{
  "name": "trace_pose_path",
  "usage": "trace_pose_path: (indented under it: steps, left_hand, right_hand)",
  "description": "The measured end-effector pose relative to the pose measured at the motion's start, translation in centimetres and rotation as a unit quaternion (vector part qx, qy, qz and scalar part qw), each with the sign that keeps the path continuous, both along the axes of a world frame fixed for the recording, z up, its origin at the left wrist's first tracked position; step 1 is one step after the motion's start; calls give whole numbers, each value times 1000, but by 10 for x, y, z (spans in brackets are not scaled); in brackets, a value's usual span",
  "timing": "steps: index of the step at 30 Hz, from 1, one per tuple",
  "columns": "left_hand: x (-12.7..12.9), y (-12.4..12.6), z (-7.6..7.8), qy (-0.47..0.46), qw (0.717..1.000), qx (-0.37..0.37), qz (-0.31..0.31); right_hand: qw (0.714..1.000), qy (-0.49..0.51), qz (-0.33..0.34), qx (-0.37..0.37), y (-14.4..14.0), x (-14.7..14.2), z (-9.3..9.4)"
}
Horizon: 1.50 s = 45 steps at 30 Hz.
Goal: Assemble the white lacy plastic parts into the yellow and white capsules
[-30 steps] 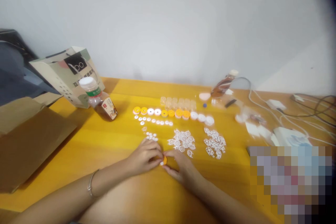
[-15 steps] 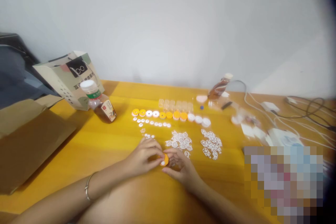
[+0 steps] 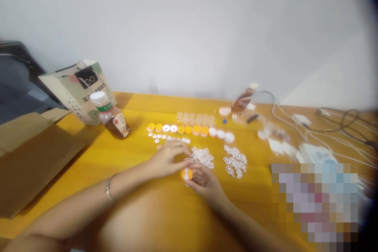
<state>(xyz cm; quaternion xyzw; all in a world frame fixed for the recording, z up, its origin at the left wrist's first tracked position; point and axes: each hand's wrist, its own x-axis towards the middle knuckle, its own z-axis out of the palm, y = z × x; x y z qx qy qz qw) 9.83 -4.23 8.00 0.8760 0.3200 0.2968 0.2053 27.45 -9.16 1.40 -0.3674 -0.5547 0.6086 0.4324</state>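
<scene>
My right hand (image 3: 206, 181) holds a small round orange piece (image 3: 183, 176) between thumb and fingers, with white parts showing on its face. Just above it, my left hand (image 3: 171, 159) is stretched out, its thumb apart from the fingers and nothing visible between them. Beyond that hand lies a pile of white openwork plastic pieces (image 3: 203, 157). A row of small white discs (image 3: 163, 136) is partly hidden by my left hand. Behind them runs a line of orange and white round pieces (image 3: 188, 130).
Clear plastic cups (image 3: 199, 119) stand in rows farther back. More white openwork pieces (image 3: 235, 160) lie at right. A drink bottle (image 3: 113, 116), paper bag (image 3: 88, 94) and cardboard box (image 3: 38, 165) are on the left. Another bottle (image 3: 243, 98) and cables (image 3: 339, 126) are on the right.
My left hand has come off the orange piece and shifted up and slightly right, its fingers opening. The orange piece stays in my right hand, its face now more visible.
</scene>
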Motion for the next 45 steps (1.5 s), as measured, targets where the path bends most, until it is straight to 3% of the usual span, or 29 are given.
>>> trace_pose_path:
  steps: [3, 7, 13, 17, 20, 26, 27, 30, 32, 35, 39, 45]
  left_hand:
    - [26, 40, 6, 41, 998, 48, 3]
    - [74, 91, 0, 128, 987, 92, -17]
    - [114, 118, -17, 143, 987, 76, -20]
    - [116, 119, -23, 119, 991, 49, -22]
    - [108, 114, -20, 76, 996, 24, -28]
    - [61, 79, -7, -56, 996, -62, -36]
    - [49, 71, -7, -135, 976, -162, -44]
    - [15, 47, -16, -320, 861, -395, -26]
    - [-3, 32, -25, -375, 789, -487, -15]
    - [-19, 14, -34, -404, 734, -546, 5]
    - [-24, 1, -39, -412, 720, -559, 3]
    - [-20, -5, -47, -386, 752, -533, -40]
  right_hand:
    - [1000, -13, 12, -5, 0, 0, -4]
    - [999, -24, 21, -3, 0, 0, -8]
    - [999, -29, 20, 3, -1, 2, -11]
    - [999, -31, 22, 1, -1, 2, -9]
    - [999, -34, 25, -1, -2, 2, -7]
    - [999, -35, 25, 0, -3, 2, -6]
    - [999, -32, 23, -2, -3, 2, -7]
    - [1000, -19, 15, -9, -2, 2, -7]
    - [1000, -11, 5, -12, -2, 2, -6]
    - [1000, -5, -13, -9, -2, 2, -5]
    - [999, -9, -39, -5, -1, 2, -4]
    - [998, -6, -58, -3, -1, 3, -4]
